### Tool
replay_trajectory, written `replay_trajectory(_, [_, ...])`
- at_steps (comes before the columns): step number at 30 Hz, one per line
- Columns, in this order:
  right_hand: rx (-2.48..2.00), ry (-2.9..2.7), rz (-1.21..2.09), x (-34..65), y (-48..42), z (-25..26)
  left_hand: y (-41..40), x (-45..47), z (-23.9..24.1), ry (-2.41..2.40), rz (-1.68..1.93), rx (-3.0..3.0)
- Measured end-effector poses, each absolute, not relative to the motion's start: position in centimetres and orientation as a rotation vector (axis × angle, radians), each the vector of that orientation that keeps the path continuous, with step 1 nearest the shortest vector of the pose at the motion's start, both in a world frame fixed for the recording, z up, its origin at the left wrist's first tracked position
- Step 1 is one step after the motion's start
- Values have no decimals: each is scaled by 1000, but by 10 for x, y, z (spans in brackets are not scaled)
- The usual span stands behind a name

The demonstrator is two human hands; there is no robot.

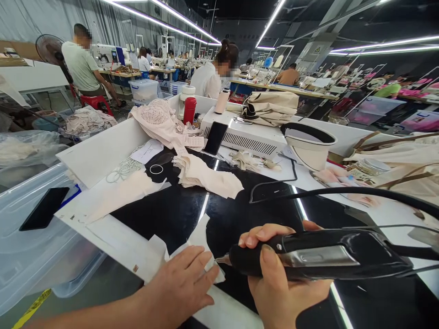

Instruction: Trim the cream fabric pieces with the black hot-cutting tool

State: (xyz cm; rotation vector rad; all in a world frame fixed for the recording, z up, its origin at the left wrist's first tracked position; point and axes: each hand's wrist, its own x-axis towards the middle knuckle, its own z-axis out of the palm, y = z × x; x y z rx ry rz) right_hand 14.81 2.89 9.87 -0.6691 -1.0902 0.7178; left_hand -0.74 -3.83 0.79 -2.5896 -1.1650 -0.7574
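My right hand (279,281) is wrapped round a black corded handheld tool (343,244) with a metal plate on its side. The tool's pointed metal tip faces left, close to the fingertips of my left hand (183,283). That left hand lies flat with fingers stretched out on a small white fabric piece (200,233). Part of the fabric is hidden under the palm and fingers. Farther up the black table surface (164,228) is a stack of pale pink fabric pieces (206,176), and a pale cut piece (120,196) lies to its left.
Behind stand a beige bra (157,121), a phone (215,138), a white vented box (243,137), a red bottle (190,110) and a round white bin (307,146). Another phone (44,208) rests on a plastic tub at left. The tool's black cable (363,189) arcs rightward. Co-workers sit beyond.
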Motion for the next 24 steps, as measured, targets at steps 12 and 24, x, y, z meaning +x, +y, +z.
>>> replay_trajectory(12, [-637, -1095, 723, 147, 26, 92, -10, -34, 29, -1085, -801, -2771])
replay_trajectory(24, [-579, -1042, 728, 134, 36, 95, -9, -39, 29, -1139, -740, -2826])
